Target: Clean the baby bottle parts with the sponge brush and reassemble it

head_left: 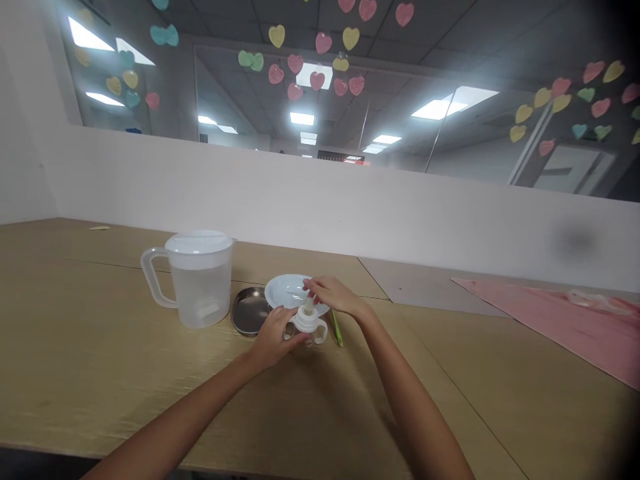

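A small baby bottle [306, 321] with a white collar and two side handles stands upright in front of me. My left hand [274, 337] is wrapped round its left side, thumb across the front. On top of the collar is a clear nipple [309, 307]. My right hand [331, 293] reaches over from the right, its fingertips pinched at the top of the nipple. Right behind the bottle is a white bowl [280, 285], partly hidden by my hands. A green slim-handled tool [337, 330] lies just right of the bottle; its far end is hidden.
A large lidded plastic pitcher [203, 293] with clear liquid stands to the left. Beside it sits a round dark metal dish [250, 312]. A pink sheet [560, 327] lies at the right of the wooden table [125, 360]. A white wall and window rise behind.
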`<move>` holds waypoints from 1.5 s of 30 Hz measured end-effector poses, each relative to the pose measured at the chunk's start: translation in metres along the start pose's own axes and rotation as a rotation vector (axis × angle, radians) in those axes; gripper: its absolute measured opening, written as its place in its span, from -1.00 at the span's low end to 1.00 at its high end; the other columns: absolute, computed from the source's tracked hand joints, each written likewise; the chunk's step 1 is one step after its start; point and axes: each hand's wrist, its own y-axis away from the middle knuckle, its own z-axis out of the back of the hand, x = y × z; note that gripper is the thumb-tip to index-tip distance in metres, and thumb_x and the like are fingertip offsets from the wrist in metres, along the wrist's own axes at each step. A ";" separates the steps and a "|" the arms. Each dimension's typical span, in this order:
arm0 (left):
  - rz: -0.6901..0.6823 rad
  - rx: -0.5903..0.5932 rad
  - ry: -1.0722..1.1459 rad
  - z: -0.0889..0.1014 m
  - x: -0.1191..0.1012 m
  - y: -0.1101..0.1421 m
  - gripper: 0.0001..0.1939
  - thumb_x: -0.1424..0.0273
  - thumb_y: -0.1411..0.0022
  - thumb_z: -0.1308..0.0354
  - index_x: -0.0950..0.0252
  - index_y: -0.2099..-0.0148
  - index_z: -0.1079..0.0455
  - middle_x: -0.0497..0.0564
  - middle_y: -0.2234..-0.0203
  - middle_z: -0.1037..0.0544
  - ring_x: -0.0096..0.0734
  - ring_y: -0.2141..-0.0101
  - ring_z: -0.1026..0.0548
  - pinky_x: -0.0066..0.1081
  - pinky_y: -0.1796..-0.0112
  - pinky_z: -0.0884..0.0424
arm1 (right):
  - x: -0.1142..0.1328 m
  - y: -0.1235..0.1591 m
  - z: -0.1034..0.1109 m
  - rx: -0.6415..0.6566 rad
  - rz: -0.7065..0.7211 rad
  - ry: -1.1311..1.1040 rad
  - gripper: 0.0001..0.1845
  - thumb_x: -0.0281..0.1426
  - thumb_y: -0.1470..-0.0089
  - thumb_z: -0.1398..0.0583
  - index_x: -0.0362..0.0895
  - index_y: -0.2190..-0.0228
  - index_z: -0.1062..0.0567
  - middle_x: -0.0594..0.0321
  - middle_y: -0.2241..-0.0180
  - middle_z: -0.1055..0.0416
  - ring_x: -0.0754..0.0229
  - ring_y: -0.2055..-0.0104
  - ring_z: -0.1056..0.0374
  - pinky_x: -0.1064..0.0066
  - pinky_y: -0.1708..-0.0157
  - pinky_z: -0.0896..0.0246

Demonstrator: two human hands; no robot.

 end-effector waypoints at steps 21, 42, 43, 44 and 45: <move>0.076 0.101 0.059 0.010 -0.005 -0.005 -0.51 0.00 -0.13 -0.05 0.24 0.06 -0.37 0.07 0.17 -0.46 -0.15 0.09 -0.32 -0.21 0.05 -0.20 | 0.011 0.011 0.000 0.231 0.138 0.148 -0.57 -0.43 0.22 -0.29 -0.12 0.19 -0.47 0.24 0.25 -0.41 0.21 0.24 -0.31 0.51 0.36 -0.12; 0.056 0.032 0.035 0.003 0.001 -0.004 -0.48 0.03 -0.12 -0.08 0.23 -0.03 -0.32 0.07 0.16 -0.46 -0.19 0.12 -0.34 -0.24 0.06 -0.21 | 0.015 0.017 0.002 -0.004 0.059 0.088 -0.63 -0.23 0.08 -0.22 -0.15 0.21 -0.45 0.17 0.28 -0.43 0.20 0.30 -0.32 0.45 0.37 -0.14; 0.056 0.031 0.033 0.003 0.001 -0.003 -0.48 0.03 -0.12 -0.08 0.22 -0.03 -0.32 0.07 0.15 -0.46 -0.19 0.11 -0.34 -0.24 0.06 -0.22 | 0.015 0.016 0.000 -0.007 0.024 0.118 -0.56 -0.18 0.09 -0.23 -0.15 0.17 -0.43 0.15 0.28 -0.43 0.17 0.32 -0.32 0.44 0.39 -0.14; 0.054 0.030 0.034 0.003 0.001 -0.003 -0.48 0.04 -0.12 -0.08 0.22 -0.04 -0.32 0.07 0.14 -0.46 -0.18 0.10 -0.33 -0.23 0.05 -0.21 | 0.015 0.016 -0.001 0.000 0.000 0.147 -0.51 -0.15 0.11 -0.24 -0.16 0.15 -0.42 0.14 0.29 -0.43 0.16 0.32 -0.32 0.43 0.40 -0.13; 0.052 0.030 0.038 0.003 0.001 -0.003 -0.48 0.04 -0.12 -0.08 0.22 -0.04 -0.32 0.07 0.13 -0.46 -0.18 0.09 -0.33 -0.23 0.04 -0.20 | 0.015 0.016 -0.002 0.014 -0.008 0.169 -0.48 -0.16 0.13 -0.25 -0.16 0.13 -0.41 0.13 0.29 -0.42 0.14 0.32 -0.33 0.43 0.41 -0.13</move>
